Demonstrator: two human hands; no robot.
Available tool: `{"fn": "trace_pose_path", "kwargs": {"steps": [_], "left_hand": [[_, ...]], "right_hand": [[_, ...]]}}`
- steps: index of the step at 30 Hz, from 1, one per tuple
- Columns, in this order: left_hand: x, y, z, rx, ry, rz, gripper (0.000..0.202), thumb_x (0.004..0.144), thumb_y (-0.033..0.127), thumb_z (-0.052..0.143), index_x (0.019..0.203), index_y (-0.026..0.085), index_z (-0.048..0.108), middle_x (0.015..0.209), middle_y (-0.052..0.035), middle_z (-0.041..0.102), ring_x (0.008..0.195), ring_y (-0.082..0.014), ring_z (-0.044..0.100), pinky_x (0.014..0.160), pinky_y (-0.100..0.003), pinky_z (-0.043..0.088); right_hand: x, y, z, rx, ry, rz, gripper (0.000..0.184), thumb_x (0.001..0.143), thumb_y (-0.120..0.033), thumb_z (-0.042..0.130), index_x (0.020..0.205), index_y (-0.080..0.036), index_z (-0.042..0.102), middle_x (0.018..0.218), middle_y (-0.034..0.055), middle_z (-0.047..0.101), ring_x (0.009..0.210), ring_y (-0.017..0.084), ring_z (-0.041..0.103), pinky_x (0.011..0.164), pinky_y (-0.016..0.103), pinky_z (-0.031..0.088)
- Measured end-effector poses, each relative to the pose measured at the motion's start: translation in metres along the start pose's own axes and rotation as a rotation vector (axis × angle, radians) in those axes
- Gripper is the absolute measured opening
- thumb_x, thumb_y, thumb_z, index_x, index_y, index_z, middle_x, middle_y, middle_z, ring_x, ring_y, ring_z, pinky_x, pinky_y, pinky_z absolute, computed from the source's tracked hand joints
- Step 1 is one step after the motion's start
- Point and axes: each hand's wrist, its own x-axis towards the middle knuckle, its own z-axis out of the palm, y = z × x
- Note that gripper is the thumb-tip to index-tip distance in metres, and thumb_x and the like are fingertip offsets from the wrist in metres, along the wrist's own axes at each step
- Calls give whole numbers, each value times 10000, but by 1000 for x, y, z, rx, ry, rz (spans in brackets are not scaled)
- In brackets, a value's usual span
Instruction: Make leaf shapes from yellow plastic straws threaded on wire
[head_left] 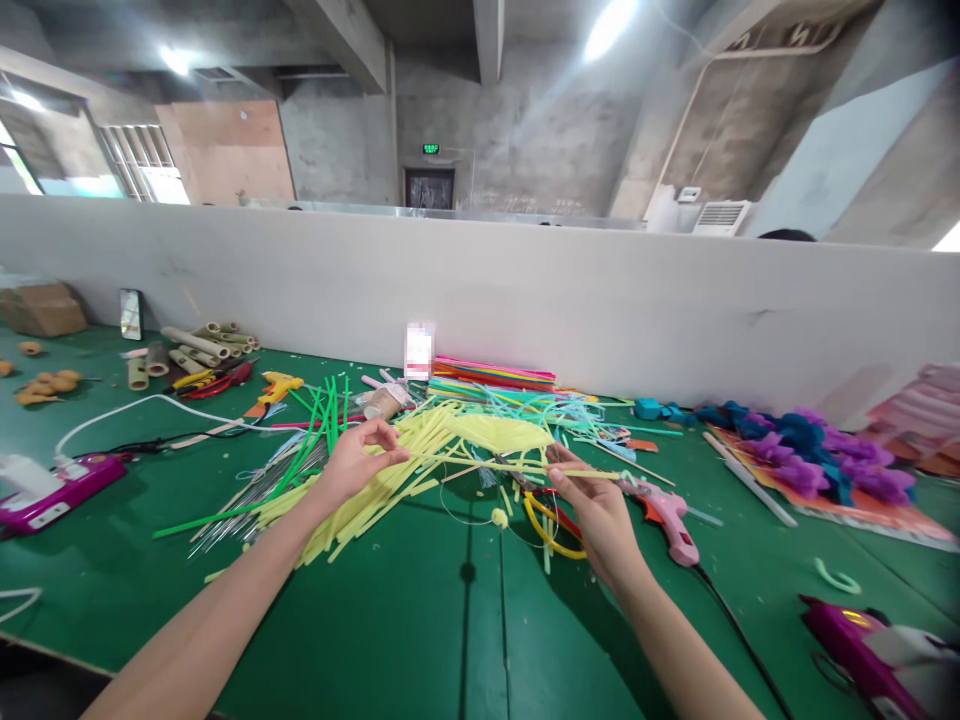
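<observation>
My left hand and my right hand pinch the two ends of one thin yellow strip, held stretched just above the green table. Under it lies a heap of yellow strips, with green strips fanned out to the left. A small yellow ball sits on the table between my hands. Yellow-handled scissors lie under my right hand, and a pink glue gun rests just to its right.
A stack of coloured sheets lies by the white partition wall. Purple and blue flowers lie at right; magenta glue guns sit at left and bottom right. Paper tubes, a phone and a cardboard box are far left.
</observation>
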Motion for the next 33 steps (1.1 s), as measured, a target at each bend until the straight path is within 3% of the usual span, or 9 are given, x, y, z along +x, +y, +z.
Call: {"fn": "trace_pose_path", "kwargs": {"steps": [7, 18, 21, 26, 30, 33], "left_hand": [[-1, -4, 4, 25, -51, -8, 294, 655, 421, 730, 749, 191, 572, 795, -31, 672, 810, -220, 653, 786, -345, 484], [1, -12, 4, -95, -36, -56, 340, 759, 481, 622, 923, 186, 576, 883, -79, 680, 873, -235, 656, 717, -330, 520], [-5, -4, 10, -199, -105, -47, 358, 808, 498, 567, 986, 188, 578, 986, -104, 674, 936, -239, 645, 749, -339, 527], [-24, 7, 29, -310, -343, -43, 428, 800, 475, 615, 1140, 218, 573, 1099, -108, 648, 990, -234, 632, 780, -324, 517], [-38, 5, 44, -347, -495, -215, 498, 760, 458, 670, 1190, 239, 548, 951, -59, 694, 899, -240, 664, 720, -324, 529], [-44, 6, 51, -447, -531, -361, 541, 695, 461, 729, 1160, 234, 571, 1076, -81, 682, 909, -275, 673, 726, -369, 546]], "right_hand": [[-3, 1, 3, -37, -52, 0, 186, 729, -419, 727, 770, -238, 712, 1220, 46, 623, 1275, 276, 455, 1065, 442, 350], [-9, 3, 8, 164, -49, 139, 249, 724, -414, 737, 890, -230, 704, 1219, 58, 639, 1121, 278, 601, 975, 417, 475], [-14, 0, 14, 163, -84, 170, 273, 722, -410, 742, 910, -215, 712, 1235, 75, 629, 1064, 277, 633, 980, 423, 467], [-26, -5, 30, 166, -205, 184, 234, 724, -404, 745, 849, -209, 718, 1299, 90, 583, 1031, 275, 648, 950, 414, 482], [-34, -8, 41, 139, -267, 195, 259, 718, -417, 746, 838, -190, 715, 1282, 97, 591, 1001, 271, 655, 925, 410, 492], [-34, -9, 41, 80, -259, 196, 274, 755, -443, 703, 867, -195, 724, 1309, 86, 566, 1015, 260, 638, 899, 375, 499]]}}
